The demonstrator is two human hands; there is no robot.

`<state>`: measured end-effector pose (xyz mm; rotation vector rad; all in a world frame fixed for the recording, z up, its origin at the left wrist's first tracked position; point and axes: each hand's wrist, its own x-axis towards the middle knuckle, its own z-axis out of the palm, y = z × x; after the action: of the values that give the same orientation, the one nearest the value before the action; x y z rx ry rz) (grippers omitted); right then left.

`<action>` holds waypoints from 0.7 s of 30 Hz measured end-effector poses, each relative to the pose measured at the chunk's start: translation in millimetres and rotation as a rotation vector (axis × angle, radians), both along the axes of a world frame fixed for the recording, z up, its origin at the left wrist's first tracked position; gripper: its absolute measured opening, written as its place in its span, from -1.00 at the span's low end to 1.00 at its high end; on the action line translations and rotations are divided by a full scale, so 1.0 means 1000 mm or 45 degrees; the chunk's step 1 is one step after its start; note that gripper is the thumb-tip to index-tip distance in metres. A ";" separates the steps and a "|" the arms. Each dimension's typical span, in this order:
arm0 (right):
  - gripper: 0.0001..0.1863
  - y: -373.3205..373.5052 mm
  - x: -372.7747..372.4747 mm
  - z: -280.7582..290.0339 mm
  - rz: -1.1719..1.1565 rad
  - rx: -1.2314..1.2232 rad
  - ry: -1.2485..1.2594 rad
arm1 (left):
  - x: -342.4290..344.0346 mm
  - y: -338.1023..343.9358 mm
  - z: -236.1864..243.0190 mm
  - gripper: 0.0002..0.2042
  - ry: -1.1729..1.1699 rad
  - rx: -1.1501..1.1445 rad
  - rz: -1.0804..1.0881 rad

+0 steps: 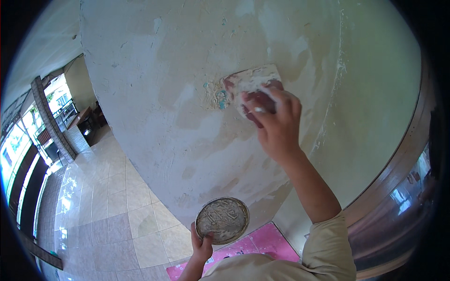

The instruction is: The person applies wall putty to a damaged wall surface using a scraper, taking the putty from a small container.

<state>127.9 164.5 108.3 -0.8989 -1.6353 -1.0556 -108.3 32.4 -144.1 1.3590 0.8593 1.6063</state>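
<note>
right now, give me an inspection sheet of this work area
surface: wall, patchy pale plaster with filler smears and flaking spots
job's things: putty scraper pressed flat on the wall; round filler-caked plate held below
clutter: pink sheet on the floor at the wall's foot
hands: right hand grips the scraper, fingers over its blade; left hand holds the plate's lower rim
cables: nothing seen
surroundings: glossy tiled floor, tiled column, bright windows at left

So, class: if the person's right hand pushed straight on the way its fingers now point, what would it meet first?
The right hand already presses a flat, putty-smeared scraper blade against the patchy cream plastered wall; going on, it would probably just meet more of that wall.
</note>
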 end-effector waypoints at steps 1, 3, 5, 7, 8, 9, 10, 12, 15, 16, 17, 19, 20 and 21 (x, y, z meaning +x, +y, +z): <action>-0.43 0.000 -0.005 -0.003 -0.025 -0.074 -0.028 | -0.001 0.000 0.000 -0.59 0.005 0.005 0.002; -0.43 -0.002 -0.007 -0.014 -0.042 -0.081 -0.026 | -0.002 0.000 0.001 -0.60 0.012 0.010 -0.001; -0.44 -0.006 -0.005 -0.026 -0.055 -0.076 -0.024 | -0.002 0.000 0.001 -0.62 0.008 0.019 0.012; -0.45 -0.013 0.000 -0.034 -0.024 -0.057 0.018 | -0.003 -0.001 -0.003 -0.63 -0.009 0.011 0.011; -0.45 -0.014 0.001 -0.034 0.009 -0.044 0.060 | -0.004 0.000 -0.004 -0.63 -0.026 -0.003 0.012; -0.46 -0.016 0.001 -0.031 0.028 -0.040 0.074 | -0.005 0.002 -0.004 -0.63 -0.026 0.003 0.009; -0.46 -0.017 0.000 -0.024 0.026 -0.040 0.074 | -0.005 0.001 -0.001 -0.63 -0.021 -0.008 0.005; -0.49 -0.017 -0.011 -0.008 0.116 0.013 0.055 | -0.004 0.000 0.001 -0.63 -0.017 -0.022 0.000; -0.54 -0.011 -0.036 -0.011 0.072 -0.040 0.006 | -0.004 0.002 0.001 -0.62 -0.032 0.011 -0.004; -0.55 -0.008 -0.040 -0.017 0.053 -0.083 -0.033 | -0.004 0.003 -0.001 -0.62 -0.034 0.004 -0.011; -0.57 -0.008 -0.043 -0.026 0.039 -0.096 -0.018 | -0.006 0.003 -0.002 -0.61 -0.033 -0.007 -0.011; -0.59 -0.013 -0.041 -0.045 0.048 -0.135 -0.006 | -0.006 0.003 -0.002 -0.60 -0.046 -0.005 -0.015; -0.61 -0.015 -0.039 -0.056 0.060 -0.176 0.006 | -0.006 0.003 -0.003 -0.60 -0.057 -0.006 -0.016; -0.62 -0.015 -0.035 -0.067 0.040 -0.184 -0.015 | -0.006 0.003 -0.005 -0.60 -0.056 -0.004 -0.012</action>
<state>93.4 149.1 41.4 -0.9595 -1.7476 -0.9319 -114.7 35.5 -148.7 1.3184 0.8278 1.6209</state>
